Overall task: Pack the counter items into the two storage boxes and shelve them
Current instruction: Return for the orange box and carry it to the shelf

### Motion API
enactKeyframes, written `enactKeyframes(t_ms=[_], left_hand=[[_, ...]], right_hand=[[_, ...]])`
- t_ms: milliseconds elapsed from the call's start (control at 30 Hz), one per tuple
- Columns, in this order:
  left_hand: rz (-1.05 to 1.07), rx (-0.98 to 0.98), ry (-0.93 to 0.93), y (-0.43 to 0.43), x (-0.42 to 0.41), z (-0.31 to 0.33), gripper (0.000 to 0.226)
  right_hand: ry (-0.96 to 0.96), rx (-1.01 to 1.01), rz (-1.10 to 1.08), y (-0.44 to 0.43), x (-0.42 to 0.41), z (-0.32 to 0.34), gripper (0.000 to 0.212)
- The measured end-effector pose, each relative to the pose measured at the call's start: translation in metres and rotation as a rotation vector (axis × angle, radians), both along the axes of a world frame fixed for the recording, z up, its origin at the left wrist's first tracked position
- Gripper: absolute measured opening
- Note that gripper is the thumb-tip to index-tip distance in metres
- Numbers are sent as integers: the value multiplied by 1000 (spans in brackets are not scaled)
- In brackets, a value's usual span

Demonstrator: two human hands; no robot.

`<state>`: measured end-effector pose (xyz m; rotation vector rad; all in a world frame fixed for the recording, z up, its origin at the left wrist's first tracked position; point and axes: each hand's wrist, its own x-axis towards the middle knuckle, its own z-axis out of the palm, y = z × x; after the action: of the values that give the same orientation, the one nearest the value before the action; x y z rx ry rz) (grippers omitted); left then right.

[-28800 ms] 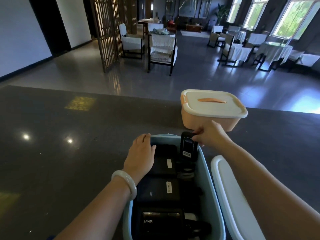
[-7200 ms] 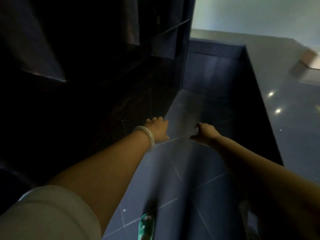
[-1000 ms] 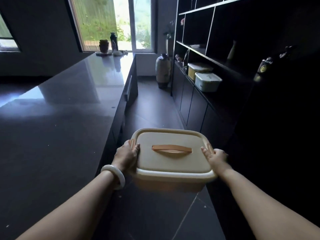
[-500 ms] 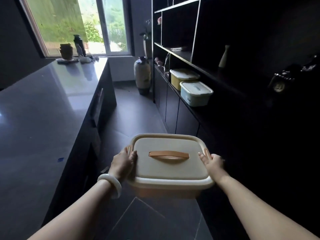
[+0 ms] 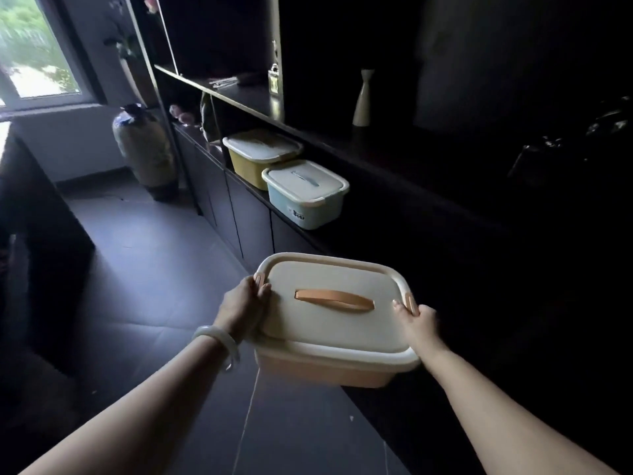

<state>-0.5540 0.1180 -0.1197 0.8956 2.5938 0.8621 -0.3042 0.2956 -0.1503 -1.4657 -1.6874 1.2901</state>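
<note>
now, in the head view, the peach storage box (image 5: 334,323) with its cream lid and orange handle (image 5: 334,301) is carried in the air between both hands, just beside the front edge of the dark shelf (image 5: 394,214). the left hand (image 5: 244,305) has its fingers (image 5: 263,292) clamped on the left rim by the orange clip, with a pale bangle (image 5: 219,342) on the wrist. the right hand (image 5: 419,320) has its fingers clamped on the right rim, thumb laid on the lid edge. half a second ago the box was held over the open floor with the window and the long desk wide in view to the left; since then the view has swung right toward the shelving, the window (image 5: 30,49) has slid to the far left edge, and the box sits further right and tilted toward the shelf. beyond the fingers, well apart from them, the blue storage box (image 5: 306,195) rests on the shelf with a yellow box (image 5: 260,156) touching or just beside it at the far side; both look nearer than before. a large vase (image 5: 144,145) stands on the floor (image 5: 154,269) past the left fingers, and a small pale vase (image 5: 363,99) stands on the upper shelf level.
</note>
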Motion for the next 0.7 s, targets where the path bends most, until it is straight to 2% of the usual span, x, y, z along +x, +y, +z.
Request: enactKeyframes(t_ms=[200, 333, 433, 700], left_hand=[[-136, 72, -85, 117, -39, -6, 27], [-188, 73, -78, 175, -62, -6, 27], [-251, 75, -67, 219, -74, -5, 29], [-399, 66, -86, 306, -103, -24, 29]], right_hand=[[2, -4, -184, 99, -27, -15, 34], [-15, -15, -238, 141, -43, -17, 34], [-16, -27, -295, 167, -50, -22, 42], [-274, -15, -487, 195, -61, -25, 53]])
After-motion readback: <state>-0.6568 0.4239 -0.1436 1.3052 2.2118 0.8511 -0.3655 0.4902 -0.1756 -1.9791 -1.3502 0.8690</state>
